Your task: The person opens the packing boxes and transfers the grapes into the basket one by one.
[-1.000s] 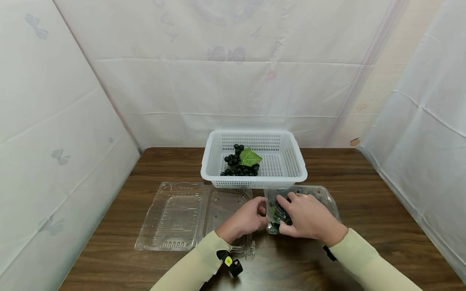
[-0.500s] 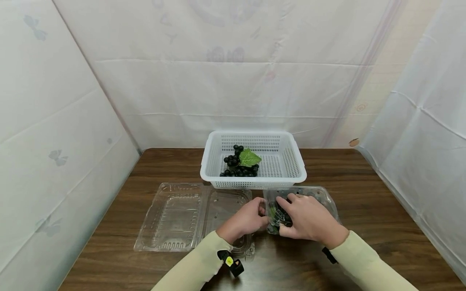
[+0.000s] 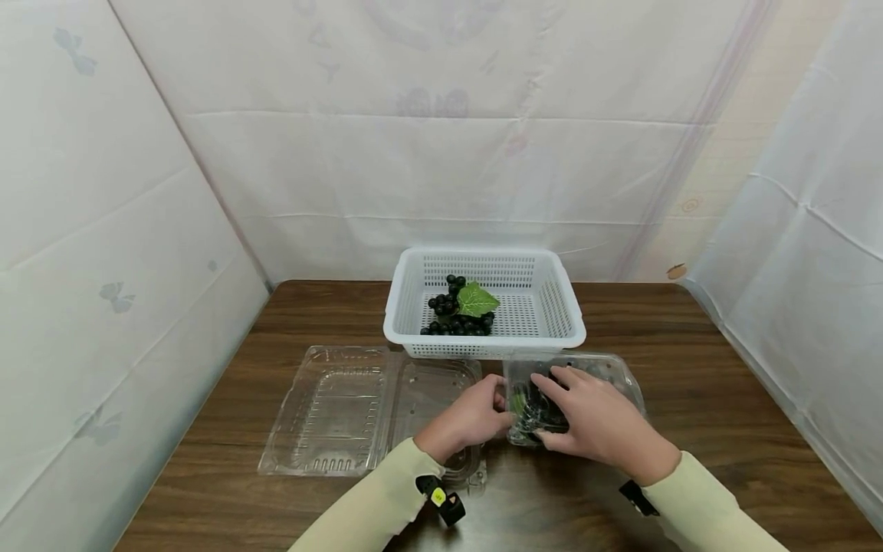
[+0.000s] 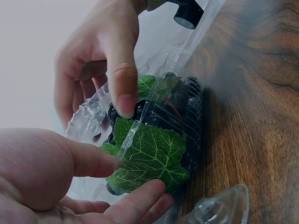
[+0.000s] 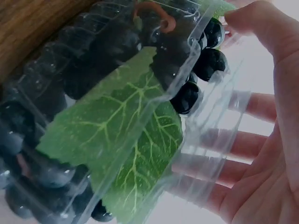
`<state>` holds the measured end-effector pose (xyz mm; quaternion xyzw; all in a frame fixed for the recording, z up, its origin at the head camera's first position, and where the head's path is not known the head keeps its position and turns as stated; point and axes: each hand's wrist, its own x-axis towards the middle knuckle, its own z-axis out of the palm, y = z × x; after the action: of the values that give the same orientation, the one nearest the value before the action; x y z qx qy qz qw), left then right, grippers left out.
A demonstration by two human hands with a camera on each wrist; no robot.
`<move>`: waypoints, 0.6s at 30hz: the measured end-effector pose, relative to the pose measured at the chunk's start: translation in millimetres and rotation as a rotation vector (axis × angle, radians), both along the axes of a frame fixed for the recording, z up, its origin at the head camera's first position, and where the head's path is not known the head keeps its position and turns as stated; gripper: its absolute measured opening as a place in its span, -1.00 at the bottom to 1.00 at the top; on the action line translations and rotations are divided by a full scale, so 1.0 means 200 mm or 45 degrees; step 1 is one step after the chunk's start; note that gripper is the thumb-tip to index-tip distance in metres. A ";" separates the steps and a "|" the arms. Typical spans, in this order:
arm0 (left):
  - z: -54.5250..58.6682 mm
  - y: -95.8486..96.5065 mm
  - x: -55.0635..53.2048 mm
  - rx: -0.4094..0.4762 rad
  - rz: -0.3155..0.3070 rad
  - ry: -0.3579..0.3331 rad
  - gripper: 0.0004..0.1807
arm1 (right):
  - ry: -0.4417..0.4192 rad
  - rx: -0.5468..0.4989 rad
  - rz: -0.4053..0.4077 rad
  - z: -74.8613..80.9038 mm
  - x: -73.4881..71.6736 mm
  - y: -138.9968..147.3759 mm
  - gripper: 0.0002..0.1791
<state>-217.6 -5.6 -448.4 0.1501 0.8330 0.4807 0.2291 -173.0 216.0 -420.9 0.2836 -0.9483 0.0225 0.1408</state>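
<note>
A clear plastic clamshell box (image 3: pixel 617 376) stands right of centre on the table. In it lie black grapes (image 5: pixel 56 177) with a green leaf (image 4: pixel 152 149), which shows through the near end wall in the left wrist view. My left hand (image 3: pixel 472 414) is at the box's left end, thumb tip at the rim and fairly straight fingers against the wall. My right hand (image 3: pixel 596 418) is over the box with its fingers spread; in the left wrist view its thumb is right above the grapes. The right wrist view shows the other fingers behind clear plastic.
A white perforated basket (image 3: pixel 393 307) sits at the back, with more black grapes (image 3: pixel 455 326) and a leaf (image 3: pixel 476 299) inside. A second clear clamshell (image 3: pixel 345 414) lies opened flat at the left, partly under my left forearm. White sheets (image 3: pixel 441 176) surround the table (image 3: pixel 697 368).
My right hand has drawn back slightly to the right, its fingers looser and more spread over the box. The left hand and the basket stay about where they were.
</note>
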 end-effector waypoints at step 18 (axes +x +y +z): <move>0.00 0.01 0.01 0.079 0.022 -0.062 -0.35 | -0.012 -0.087 0.051 -0.04 0.03 0.20 -0.18</move>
<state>-216.2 -4.5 -447.9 0.1380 0.8132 0.5117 0.2405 -167.4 256.8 -429.8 0.2976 -0.9417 0.0590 0.1454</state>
